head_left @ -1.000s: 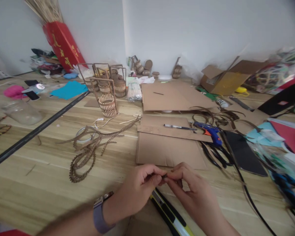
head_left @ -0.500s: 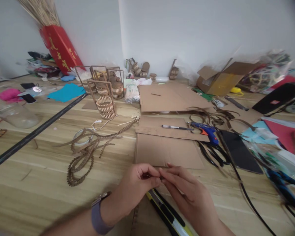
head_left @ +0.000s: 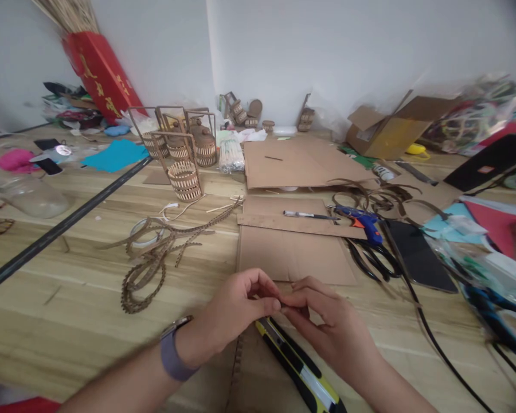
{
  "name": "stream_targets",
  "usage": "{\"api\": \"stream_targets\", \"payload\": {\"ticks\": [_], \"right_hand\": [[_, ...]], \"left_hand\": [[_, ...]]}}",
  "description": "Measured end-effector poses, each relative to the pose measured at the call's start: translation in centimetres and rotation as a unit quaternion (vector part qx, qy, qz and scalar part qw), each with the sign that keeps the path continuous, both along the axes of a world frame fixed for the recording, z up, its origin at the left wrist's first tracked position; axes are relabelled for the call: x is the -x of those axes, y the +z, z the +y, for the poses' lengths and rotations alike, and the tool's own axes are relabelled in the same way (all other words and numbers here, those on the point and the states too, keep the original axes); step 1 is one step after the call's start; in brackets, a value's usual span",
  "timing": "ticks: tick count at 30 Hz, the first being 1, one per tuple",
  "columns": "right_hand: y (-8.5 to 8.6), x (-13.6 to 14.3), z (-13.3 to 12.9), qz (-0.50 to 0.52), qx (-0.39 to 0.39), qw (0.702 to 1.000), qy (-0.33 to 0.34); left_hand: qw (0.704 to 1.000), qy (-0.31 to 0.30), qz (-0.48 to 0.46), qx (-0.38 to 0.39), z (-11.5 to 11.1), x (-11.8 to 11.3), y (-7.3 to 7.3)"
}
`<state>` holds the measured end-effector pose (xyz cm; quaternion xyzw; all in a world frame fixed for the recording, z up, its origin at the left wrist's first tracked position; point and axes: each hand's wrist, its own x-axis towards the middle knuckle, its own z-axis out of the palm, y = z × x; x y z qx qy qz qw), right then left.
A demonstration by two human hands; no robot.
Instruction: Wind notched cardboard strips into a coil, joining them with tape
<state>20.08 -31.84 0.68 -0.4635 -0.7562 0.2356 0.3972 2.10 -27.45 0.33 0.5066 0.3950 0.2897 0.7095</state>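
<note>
– curled a little more since the earlier frame, at the fingers of the right hand (head_left: 339,332); at the left hand (head_left: 236,310), changed only slightly. and grasping what?

– pinched, with thumb and finger of each hand, a small dark piece (head_left: 281,307). could not tell its exact form, being almost covered by the fingertips.

– and kept where?

– held just above the yellow and black cutter (head_left: 294,363), in front of the cardboard sheets (head_left: 296,255). gripped from two sides, probably for keeping so small a piece steady.

– and why the cutter so near?

– laid between the forearms, perhaps for quick reach. also placed the pen (head_left: 309,215) upon the cardboard strip (head_left: 270,222), maybe to prevent rolling away, and left the brown toothed strips (head_left: 143,307) in loose coils to the left, out of the working space, as guessed.

– noticed any brand or writing?

– saw gold characters on the tall red box (head_left: 97,74), but could not read with certainty. found also a small reddish label (head_left: 484,170) on the long black object (head_left: 501,158), too tiny for reading. on the cutter, recognised no brand.
</note>
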Motion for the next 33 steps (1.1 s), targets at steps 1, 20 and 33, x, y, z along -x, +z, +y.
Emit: {"api": "stream_targets", "payload": {"ticks": [1, 20, 33], "right_hand": [[-0.1, -0.1, 0.0, -0.001, 0.009, 1.000, 0.001], [0.5, -0.3, -0.3, -0.018, 0.118, 0.993, 0.019], [0.3, -0.5, 0.4, 0.012, 0.075, 0.997, 0.029]], "left_hand": [[1.000, -0.016, -0.001, 0.005, 0.1, 0.1, -0.1], [0.985, -0.168, -0.006, 0.046, 1.1, 0.6, 0.4], [0.995, -0.096, 0.005, 0.038, 0.6, 0.1, 0.5]]}}
